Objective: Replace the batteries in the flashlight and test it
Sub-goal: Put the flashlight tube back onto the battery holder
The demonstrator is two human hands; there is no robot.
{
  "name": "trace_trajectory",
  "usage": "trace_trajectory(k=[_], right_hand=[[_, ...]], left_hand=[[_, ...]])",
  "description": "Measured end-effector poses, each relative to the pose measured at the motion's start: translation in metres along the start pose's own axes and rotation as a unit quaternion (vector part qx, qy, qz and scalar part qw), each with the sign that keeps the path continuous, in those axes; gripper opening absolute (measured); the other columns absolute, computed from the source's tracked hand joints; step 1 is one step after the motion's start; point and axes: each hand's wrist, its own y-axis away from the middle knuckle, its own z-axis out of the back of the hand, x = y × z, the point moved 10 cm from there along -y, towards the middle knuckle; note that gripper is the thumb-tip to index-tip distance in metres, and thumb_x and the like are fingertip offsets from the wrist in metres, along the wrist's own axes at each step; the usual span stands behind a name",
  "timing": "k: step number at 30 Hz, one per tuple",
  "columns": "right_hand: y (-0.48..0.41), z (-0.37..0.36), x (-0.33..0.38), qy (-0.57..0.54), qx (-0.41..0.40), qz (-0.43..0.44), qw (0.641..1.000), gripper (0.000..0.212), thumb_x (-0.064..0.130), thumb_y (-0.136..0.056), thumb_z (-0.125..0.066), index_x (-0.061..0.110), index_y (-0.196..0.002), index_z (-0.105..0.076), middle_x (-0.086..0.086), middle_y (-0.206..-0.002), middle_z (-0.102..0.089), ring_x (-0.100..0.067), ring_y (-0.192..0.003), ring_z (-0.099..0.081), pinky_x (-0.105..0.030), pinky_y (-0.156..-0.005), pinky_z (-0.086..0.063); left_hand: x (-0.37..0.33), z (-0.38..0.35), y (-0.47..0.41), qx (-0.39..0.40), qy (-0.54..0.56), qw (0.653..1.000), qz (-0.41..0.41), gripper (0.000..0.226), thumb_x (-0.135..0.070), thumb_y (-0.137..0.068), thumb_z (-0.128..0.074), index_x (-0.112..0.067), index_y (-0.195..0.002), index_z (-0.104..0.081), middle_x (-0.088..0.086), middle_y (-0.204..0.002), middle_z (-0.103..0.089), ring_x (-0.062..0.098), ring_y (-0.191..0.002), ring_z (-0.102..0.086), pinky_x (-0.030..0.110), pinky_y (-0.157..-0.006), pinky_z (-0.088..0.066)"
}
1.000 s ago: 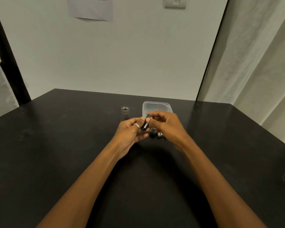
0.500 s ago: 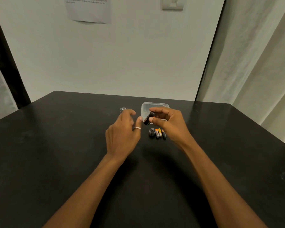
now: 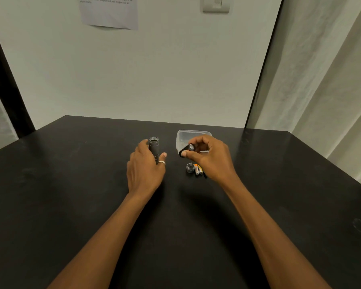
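Left hand point(image 3: 146, 165) held the flashlight tube point(image 3: 154, 148) upright (mouth up); right hand point(image 3: 209, 156) pinched the battery holder point(image 3: 184, 150) just to its right.

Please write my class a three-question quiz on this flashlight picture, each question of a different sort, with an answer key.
1. True or false: the flashlight body lies flat on the table.
2. What does the right hand hold? A) a black battery holder B) a screwdriver C) a plastic lid
3. Which hand grips the flashlight body?

Key
1. False: it stands upright, open end up.
2. A
3. The left hand.
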Motion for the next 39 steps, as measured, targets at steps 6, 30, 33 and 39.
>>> trace_trajectory(k=[6,30,33,39], right_hand=[[-0.001,-0.003,-0.008,0.019,0.012,-0.022,1.0,0.017,0.02,-0.084,-0.083,0.02,-0.098,-0.074,0.009,-0.088,-0.072,0.003,-0.078,-0.065,-0.007,-0.07,-0.05],[0.009,-0.007,-0.047,-0.489,-0.033,-0.28,0.825,0.032,0.011,-0.097,-0.066,-0.006,-0.125,-0.064,-0.013,-0.096,-0.077,-0.015,-0.08,-0.075,-0.02,-0.067,-0.061],[0.008,-0.005,-0.047,-0.463,-0.037,-0.27,0.844,0.029,0.011,-0.098,-0.065,-0.004,-0.122,-0.065,-0.014,-0.102,-0.076,-0.015,-0.082,-0.074,-0.021,-0.069,-0.062],[0.005,-0.002,-0.041,-0.328,-0.033,-0.222,0.918,0.023,0.016,-0.097,-0.068,0.001,-0.114,-0.07,-0.011,-0.099,-0.075,-0.017,-0.086,-0.073,-0.024,-0.075,-0.058]], left_hand=[[-0.002,-0.004,-0.002,0.017,0.005,1.0,-0.004,0.036,-0.031,-0.098,-0.061,-0.015,-0.127,-0.047,0.006,-0.115,-0.064,0.029,-0.103,-0.062,0.048,-0.085,-0.053],[-0.043,0.005,0.016,-0.06,-0.018,0.976,-0.208,0.049,-0.012,-0.086,-0.076,-0.023,-0.131,-0.061,0.003,-0.116,-0.067,0.028,-0.11,-0.057,0.039,-0.085,-0.035],[-0.045,0.005,0.018,-0.058,-0.016,0.974,-0.218,0.05,-0.012,-0.086,-0.076,-0.025,-0.132,-0.06,0.0,-0.116,-0.066,0.025,-0.11,-0.055,0.039,-0.084,-0.037],[-0.045,-0.003,0.018,-0.034,-0.019,0.974,-0.225,0.051,-0.018,-0.087,-0.075,-0.028,-0.135,-0.059,-0.005,-0.115,-0.064,0.018,-0.109,-0.052,0.035,-0.084,-0.035]])
